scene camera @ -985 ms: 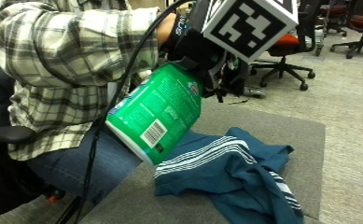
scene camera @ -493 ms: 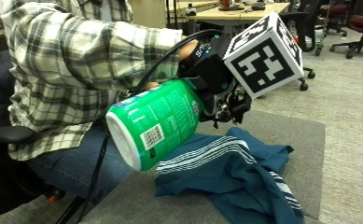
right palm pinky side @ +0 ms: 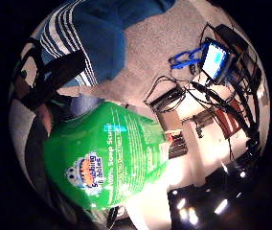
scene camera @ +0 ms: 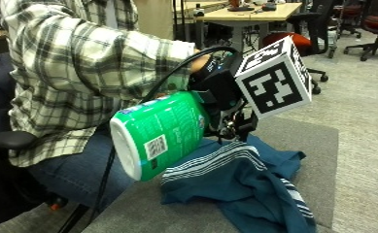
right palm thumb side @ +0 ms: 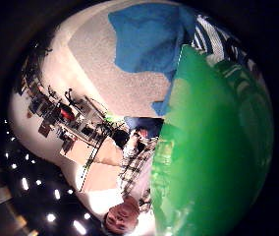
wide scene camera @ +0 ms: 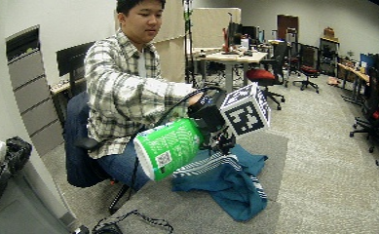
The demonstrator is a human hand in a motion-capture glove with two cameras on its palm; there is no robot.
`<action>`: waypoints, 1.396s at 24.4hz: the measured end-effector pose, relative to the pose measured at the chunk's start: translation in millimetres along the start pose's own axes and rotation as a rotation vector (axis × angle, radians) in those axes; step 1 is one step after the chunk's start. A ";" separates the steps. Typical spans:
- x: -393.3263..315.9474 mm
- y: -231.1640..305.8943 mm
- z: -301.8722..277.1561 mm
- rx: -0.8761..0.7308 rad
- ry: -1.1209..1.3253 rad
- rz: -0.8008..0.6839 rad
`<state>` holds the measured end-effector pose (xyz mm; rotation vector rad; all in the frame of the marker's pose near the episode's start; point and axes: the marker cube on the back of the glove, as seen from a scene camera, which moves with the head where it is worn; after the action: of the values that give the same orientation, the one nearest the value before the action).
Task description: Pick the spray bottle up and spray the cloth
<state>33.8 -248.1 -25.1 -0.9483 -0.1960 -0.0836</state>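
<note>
Outside view: spray bottle (scene camera: 159, 138) is up off the counter (scene camera: 317, 145), held at its head end by the gloved right hand (scene camera: 217, 90). Long axis lies near level, base twd camera and a bit low, nozzle end hidden behind the hand and cube. Cloth (scene camera: 240, 182) lies crumpled on the counter directly below and just past the hand; bottle body looks clear of it, not touching. Fingers curl round the bottle's neck/trigger area, though the exact wrap is hidden.

Wide outside view: same picture. Bottle (wide scene camera: 169, 148) tipped across in front of the person's lap, cloth (wide scene camera: 224, 178) under the hand (wide scene camera: 208, 114), bare hand not seen.

Little-finger palm view: green bottle body (right palm pinky side: 107, 160) fills much of it, close to palm; striped edge of cloth (right palm pinky side: 90, 43) beyond on grey counter.

Thumb palm view: bottle (right palm thumb side: 213, 147) again close alongside, cloth (right palm thumb side: 149, 39) further out.

Judgement: nozzle prob. faces away/down twd cloth, so next is squeeze trigger; aim can't be confirmed.
</note>
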 end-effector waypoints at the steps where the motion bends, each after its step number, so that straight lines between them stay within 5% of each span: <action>1: 0.0 -0.1 0.4 0.000 -0.004 -0.007; 7: -8.4 9.0 -3.7 0.082 -0.055 -0.142; 21: -30.1 87.9 -36.2 0.614 -0.385 -0.748; 34: -13.5 115.4 -45.9 0.963 -0.705 -0.957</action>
<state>44.7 -218.5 -146.0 0.1828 -1.2170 -0.4860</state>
